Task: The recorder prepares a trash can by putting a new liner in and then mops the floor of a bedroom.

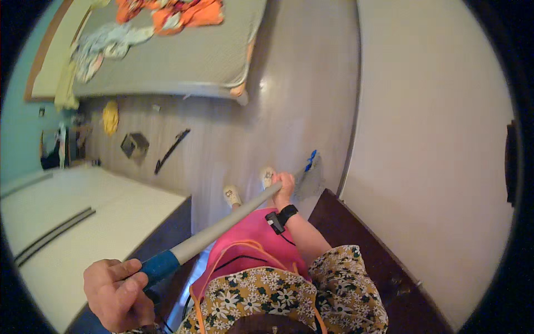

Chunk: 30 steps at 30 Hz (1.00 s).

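Observation:
A mop with a long grey pole slants across in front of my body. My left hand is closed around the blue grip at its upper end, low at the left. Farther down the pole, my right hand has its fingers wrapped round it; a black strap with a small device sits on that wrist. Beyond the right hand, the grey mop head with a blue fitting rests on the floor near the right wall. Part of the mop head is hidden behind my hand.
A bed with rumpled clothes stands at the far left. On the wood-look floor lie a dark stick-like piece, a dark box-shaped object and a yellow cloth. Pale panelled furniture is at left, dark furniture at right.

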Each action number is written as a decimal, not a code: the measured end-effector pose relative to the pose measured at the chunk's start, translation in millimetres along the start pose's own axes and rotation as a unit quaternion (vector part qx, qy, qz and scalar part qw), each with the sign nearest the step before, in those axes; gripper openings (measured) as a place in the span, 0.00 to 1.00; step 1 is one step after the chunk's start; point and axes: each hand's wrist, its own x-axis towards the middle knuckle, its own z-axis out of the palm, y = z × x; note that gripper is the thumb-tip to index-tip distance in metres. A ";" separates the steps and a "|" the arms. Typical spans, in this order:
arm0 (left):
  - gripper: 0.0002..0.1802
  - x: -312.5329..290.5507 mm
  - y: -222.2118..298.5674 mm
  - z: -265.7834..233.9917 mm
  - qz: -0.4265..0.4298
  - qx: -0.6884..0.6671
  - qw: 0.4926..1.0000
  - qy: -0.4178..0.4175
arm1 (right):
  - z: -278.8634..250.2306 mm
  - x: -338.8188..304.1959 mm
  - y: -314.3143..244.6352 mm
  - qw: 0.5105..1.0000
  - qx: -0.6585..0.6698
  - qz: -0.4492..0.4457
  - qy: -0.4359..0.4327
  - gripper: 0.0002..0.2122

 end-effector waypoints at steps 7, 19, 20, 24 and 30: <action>0.08 -57.4 -16.4 -11.3 -0.120 -0.201 0.971 0.050 | -38.2 -23.5 -38.7 0.986 0.058 -0.029 -0.156 0.07; 0.02 -162.9 -9.4 -18.1 -0.249 -0.561 0.781 0.119 | -31.3 -47.0 -36.5 0.976 0.055 -0.085 -0.195 0.11; 0.02 -157.0 -16.7 -18.1 -0.245 -0.591 0.762 0.098 | -29.6 -34.8 -29.0 0.978 0.089 -0.047 -0.183 0.11; 0.05 -161.4 -32.2 20.0 -0.283 -0.585 0.759 0.045 | -16.9 45.2 24.3 0.955 0.022 -0.190 -0.227 0.11; 0.08 -168.5 -25.5 45.6 -0.299 -0.596 0.744 0.042 | -6.6 99.6 9.3 0.866 -0.115 -0.246 -0.419 0.14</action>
